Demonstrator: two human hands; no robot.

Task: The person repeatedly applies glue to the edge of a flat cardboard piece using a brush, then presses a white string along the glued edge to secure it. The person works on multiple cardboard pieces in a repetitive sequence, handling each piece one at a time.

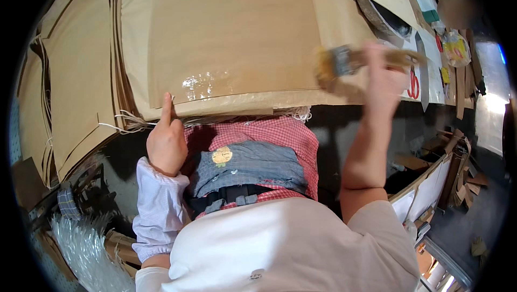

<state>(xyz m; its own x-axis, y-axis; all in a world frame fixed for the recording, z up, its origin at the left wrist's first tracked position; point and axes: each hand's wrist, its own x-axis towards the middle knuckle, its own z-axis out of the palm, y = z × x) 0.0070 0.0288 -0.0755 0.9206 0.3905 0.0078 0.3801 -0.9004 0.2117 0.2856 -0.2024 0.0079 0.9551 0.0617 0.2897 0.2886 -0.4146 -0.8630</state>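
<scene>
A brown paper sheet [231, 28] lies on the stack of large paper bags [336, 17] in front of me. Near its front edge is a shiny wet patch [204, 85]. My left hand [168, 146] rests at the sheet's front left corner, index finger stretched out onto the paper and the other fingers curled. My right hand [385, 79], smeared by motion, is closed round the handle of a wide paintbrush [340, 61]. Its yellowish bristles point left, over or against the sheet's right edge; contact cannot be made out.
More paper bags [78, 71] are stacked at the left, with white strings [126, 122] hanging near the edge. Beyond the brush sit a round basin [379, 15], red-handled scissors [413, 83] and a long grey blade [421, 68]. A bundle of clear plastic strips [89, 249] stands lower left.
</scene>
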